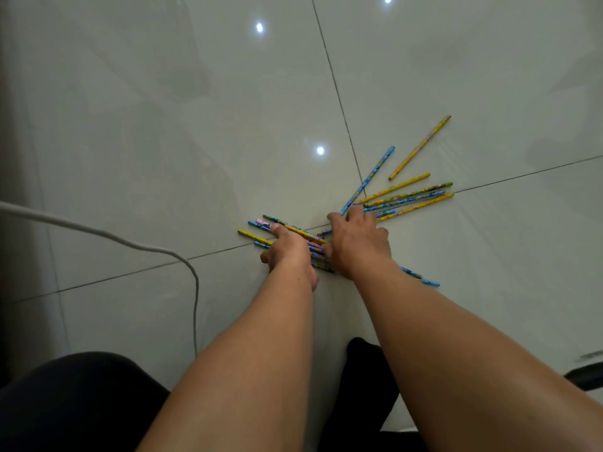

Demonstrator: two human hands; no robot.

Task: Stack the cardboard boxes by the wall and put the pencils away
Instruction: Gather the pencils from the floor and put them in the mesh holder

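Several printed pencils, yellow, blue and pink, lie scattered on the glossy tiled floor. One fan of pencils (408,195) spreads to the right, and a single yellow pencil (419,147) lies apart above it. A second cluster of pencils (261,230) sticks out to the left. My left hand (288,252) rests flat on that left cluster, index finger stretched along it and thumb spread. My right hand (359,243) lies over the middle of the pile, its spread fingertips touching the near ends of the right fan. Two blue pencils (424,280) show beyond my right wrist. No cardboard boxes are in view.
A white cable (182,259) curves across the floor on the left and runs down toward my dark-clothed knee (75,402). Dark grout lines (339,99) cross the tiles. A dark foot or sock (365,363) sits between my forearms.
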